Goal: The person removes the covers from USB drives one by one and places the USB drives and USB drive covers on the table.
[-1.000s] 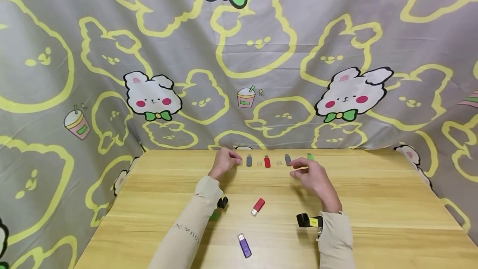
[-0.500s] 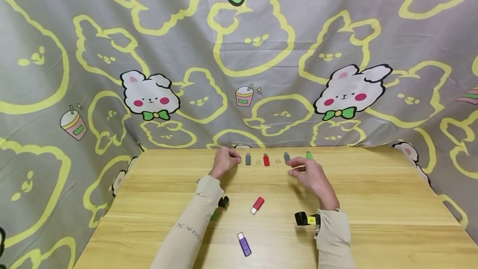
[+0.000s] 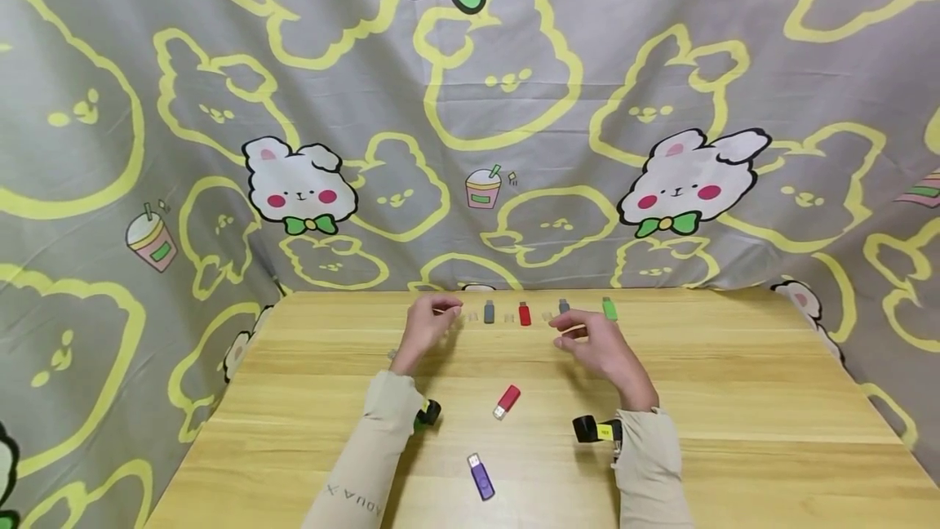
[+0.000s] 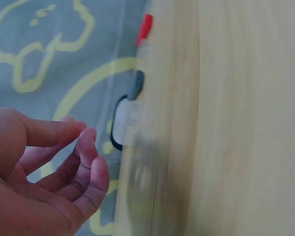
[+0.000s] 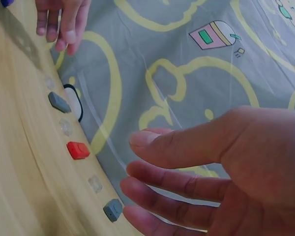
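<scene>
My left hand (image 3: 428, 326) hovers at the left end of a row near the table's back edge, fingers loosely bent, nothing visible between them in the left wrist view. Just right of it lie a small clear piece (image 3: 473, 317) and a grey USB stick (image 3: 489, 313). The row continues with a clear piece (image 3: 509, 318), a red USB stick (image 3: 525, 314), another clear piece (image 3: 547, 317), a second grey USB stick (image 5: 113, 210) and a green USB stick (image 3: 609, 308). My right hand (image 3: 598, 345) hovers before the second grey stick, fingers apart and holding nothing, partly covering that stick.
Nearer me on the wooden table (image 3: 734, 398) lie a red USB stick (image 3: 507, 402) and a purple USB stick (image 3: 481, 477). Something green (image 3: 420, 426) is mostly hidden by the left wrist. A small clear piece (image 3: 392, 355) lies beside the left forearm. A patterned curtain (image 3: 507, 121) stands behind.
My left hand has drawn back leftward from the clear piece at the row's left end, leaving it on the table. My right hand has shifted slightly left, uncovering more of the green USB stick.
</scene>
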Demonstrator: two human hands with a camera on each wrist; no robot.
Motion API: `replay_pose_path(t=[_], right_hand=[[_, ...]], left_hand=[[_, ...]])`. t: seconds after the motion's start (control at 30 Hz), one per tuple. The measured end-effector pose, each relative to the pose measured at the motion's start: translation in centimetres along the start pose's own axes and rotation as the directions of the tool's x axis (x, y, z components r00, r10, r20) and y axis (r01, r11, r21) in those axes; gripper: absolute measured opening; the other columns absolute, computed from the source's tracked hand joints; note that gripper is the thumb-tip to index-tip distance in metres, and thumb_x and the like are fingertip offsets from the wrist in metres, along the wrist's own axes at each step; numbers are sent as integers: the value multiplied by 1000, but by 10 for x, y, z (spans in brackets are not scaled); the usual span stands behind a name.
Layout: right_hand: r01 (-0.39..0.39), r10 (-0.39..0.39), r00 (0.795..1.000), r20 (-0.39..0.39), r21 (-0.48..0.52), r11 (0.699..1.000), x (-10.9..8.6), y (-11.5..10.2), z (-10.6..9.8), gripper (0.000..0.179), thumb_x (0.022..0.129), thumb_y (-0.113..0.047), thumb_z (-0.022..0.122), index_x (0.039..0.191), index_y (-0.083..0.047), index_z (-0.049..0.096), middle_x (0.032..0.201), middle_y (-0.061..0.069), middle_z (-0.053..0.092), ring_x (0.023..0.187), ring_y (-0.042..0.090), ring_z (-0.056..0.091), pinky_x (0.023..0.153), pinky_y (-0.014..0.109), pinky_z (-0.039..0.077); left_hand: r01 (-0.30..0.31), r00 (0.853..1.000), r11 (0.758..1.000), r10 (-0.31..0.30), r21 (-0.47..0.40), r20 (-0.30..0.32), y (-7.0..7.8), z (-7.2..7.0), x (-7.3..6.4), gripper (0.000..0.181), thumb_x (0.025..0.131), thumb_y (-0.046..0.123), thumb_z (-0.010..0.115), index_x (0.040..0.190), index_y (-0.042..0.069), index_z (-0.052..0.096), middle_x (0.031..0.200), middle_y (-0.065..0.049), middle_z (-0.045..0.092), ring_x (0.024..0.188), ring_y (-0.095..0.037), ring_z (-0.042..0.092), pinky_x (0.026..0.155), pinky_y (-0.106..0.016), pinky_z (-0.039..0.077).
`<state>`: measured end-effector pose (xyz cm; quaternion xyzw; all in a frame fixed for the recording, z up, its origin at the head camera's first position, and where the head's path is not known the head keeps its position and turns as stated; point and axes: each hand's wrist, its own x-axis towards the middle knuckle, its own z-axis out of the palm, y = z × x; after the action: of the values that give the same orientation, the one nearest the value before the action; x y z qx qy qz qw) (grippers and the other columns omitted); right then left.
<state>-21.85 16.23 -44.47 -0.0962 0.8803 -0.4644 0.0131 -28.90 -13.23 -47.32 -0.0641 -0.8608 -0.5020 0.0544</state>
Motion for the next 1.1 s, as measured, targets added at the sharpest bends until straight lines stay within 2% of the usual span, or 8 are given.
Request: replay_pose_path(t=[0.23,0.4,0.57,0.67,0.8,0.9,1.03,1.1], right_hand=[[86,-87,995,42,7,996,2,-10,11,20,92,5,71,112,0,73,115,20,71,106,37,68,86,42,61],[139,-136,987,87,-21,990,2,-23,24,21,91,7,72,111,1,74,113,16,72,108,37,67,90,46,59],[181,-162,973,165,-105,978,2,-35,41,23,91,7,71,111,-2,75,113,9,72,108,33,64,93,50,56],[213,-177,959,219,-151,965,1,-39,50,23,90,9,70,108,-3,76,108,7,72,106,32,64,92,49,55],[275,-205,928,311,-202,940,-1,-40,61,22,87,9,73,105,-3,76,106,6,72,106,32,66,92,47,56],[338,-237,896,376,-228,913,-4,-39,67,21,86,8,76,104,-3,77,105,5,70,103,29,66,90,43,57],[406,-282,858,429,-233,884,-8,-35,73,20,84,10,77,100,-1,77,101,6,68,95,25,66,82,34,58],[430,-300,848,436,-238,871,-10,-34,74,19,83,11,77,97,-1,77,99,6,68,91,23,66,79,31,57]], left_hand=[[-21,998,984,10,-178,-65,4,-11,-21,18,96,3,71,110,-7,74,101,-20,74,83,-37,70,66,-21,55],[-13,998,971,-2,-238,-64,7,-16,-33,21,97,1,69,113,-12,71,104,-27,72,88,-44,67,72,-28,59],[-1,999,962,-12,-275,-43,27,-26,-47,20,97,-1,68,114,-13,70,106,-31,70,92,-51,66,80,-43,62],[-7,1000,957,-2,-289,-31,40,-32,-52,20,97,-2,67,114,-13,70,106,-32,70,94,-53,65,81,-41,62],[-20,999,956,11,-294,-31,46,-34,-55,20,98,-2,67,113,-14,70,105,-33,69,93,-53,64,77,-29,60],[-36,999,954,28,-298,-31,46,-35,-55,18,98,-3,66,112,-14,70,104,-34,69,92,-53,64,74,-24,58],[-39,999,952,33,-303,-26,32,-30,-50,19,97,-3,66,113,-14,70,104,-32,70,91,-52,65,74,-28,59],[-44,999,953,35,-299,-33,23,-26,-47,19,97,-3,68,113,-13,70,103,-30,71,89,-48,66,74,-29,60]])
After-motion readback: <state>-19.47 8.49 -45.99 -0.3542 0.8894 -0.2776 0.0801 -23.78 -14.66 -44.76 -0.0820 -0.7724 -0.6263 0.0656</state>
